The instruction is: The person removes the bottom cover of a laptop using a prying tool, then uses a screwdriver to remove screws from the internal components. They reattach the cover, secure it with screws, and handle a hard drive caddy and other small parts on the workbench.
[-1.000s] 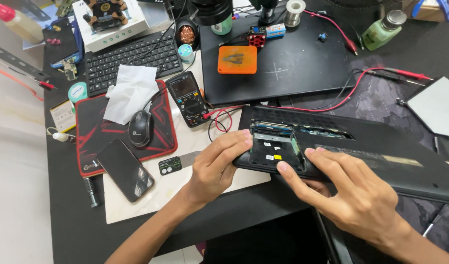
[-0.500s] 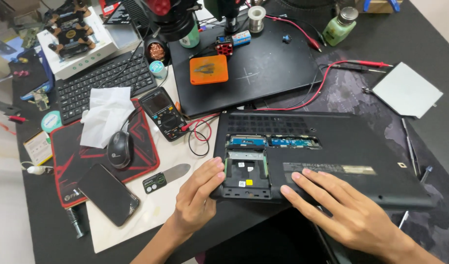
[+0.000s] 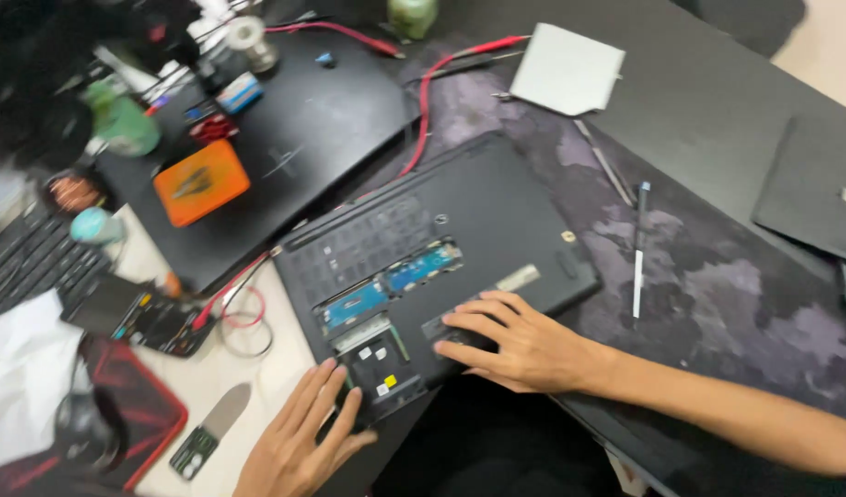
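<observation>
A black laptop (image 3: 478, 212) lies upside down on the desk with a hatch open, showing blue circuit boards (image 3: 391, 281) and a drive bay (image 3: 379, 364). My left hand (image 3: 299, 442) rests flat, fingers apart, at the laptop's near left corner beside the bay. My right hand (image 3: 520, 345) lies palm down on the near edge of the laptop's base, fingers spread toward the open bay. Neither hand holds anything.
A second closed black laptop (image 3: 285, 138) with an orange box (image 3: 200, 181) on it sits behind. Red leads (image 3: 423, 101), a multimeter (image 3: 151, 322), a metal pry tool (image 3: 211, 433), a grey panel (image 3: 566, 69), a mouse on a red pad (image 3: 82, 428) and a pen (image 3: 638, 248) lie around.
The view has swung right and tilted, so the laptop now sits diagonal in frame. Both hands stay on its near edge; the left hand has slid lower toward the corner.
</observation>
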